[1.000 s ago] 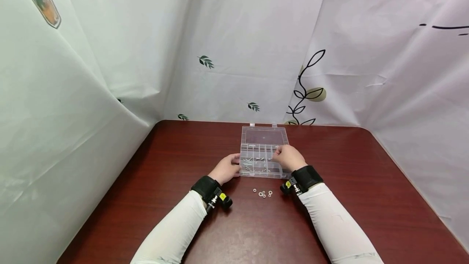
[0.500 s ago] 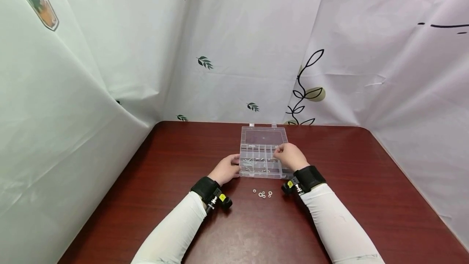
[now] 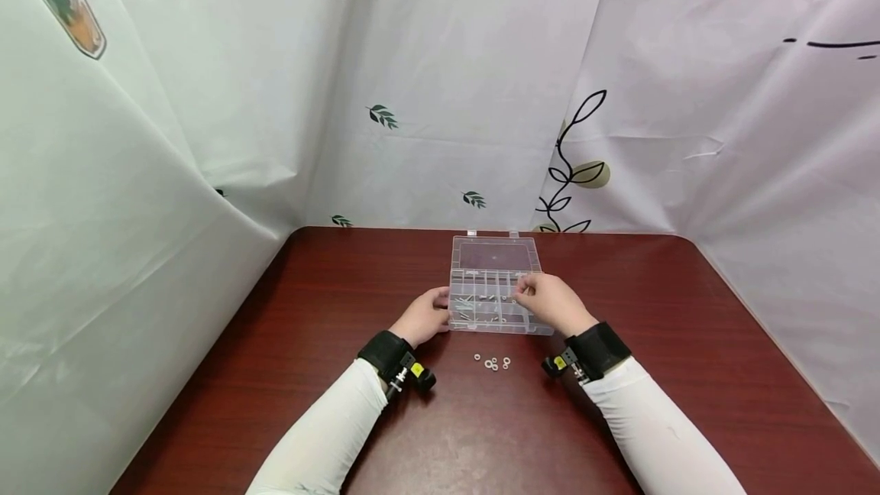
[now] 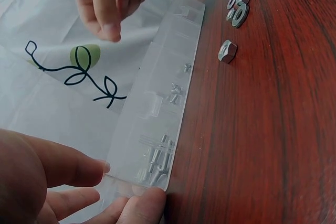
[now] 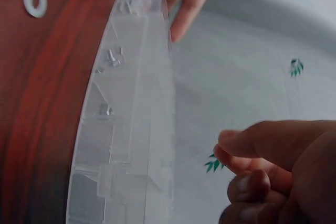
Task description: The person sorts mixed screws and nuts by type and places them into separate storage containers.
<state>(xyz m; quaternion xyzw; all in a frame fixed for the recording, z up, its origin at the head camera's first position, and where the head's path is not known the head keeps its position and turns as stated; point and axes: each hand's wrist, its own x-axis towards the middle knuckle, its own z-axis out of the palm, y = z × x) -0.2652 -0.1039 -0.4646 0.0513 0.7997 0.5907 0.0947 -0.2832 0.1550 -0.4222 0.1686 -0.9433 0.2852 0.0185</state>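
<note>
A clear plastic compartment box (image 3: 496,253) lies with its lid folded back on the table. My left hand (image 3: 421,317) holds its left end; in the left wrist view the thumb and fingers (image 4: 144,208) grip the wall. Over the box's right compartments hovers my right hand (image 3: 555,304), thumb tip against index finger and the other fingers (image 5: 249,186) curled. Nothing shows between those tips. Silver screws (image 4: 160,158) lie in the left compartments, with smaller metal pieces (image 5: 113,57) further along. Several nuts (image 4: 227,51) and washers (image 4: 240,15) lie in front of the box.
The dark red wooden table (image 3: 330,273) runs back to a white printed curtain (image 3: 426,98), which also hangs along both sides. A black strap with a small camera (image 3: 388,357) sits on the left wrist, and another strap (image 3: 598,350) on the right.
My right hand and forearm have shifted slightly to the right, uncovering more of the compartments. The left hand keeps its hold on the box. The loose nuts and washers lie as before.
</note>
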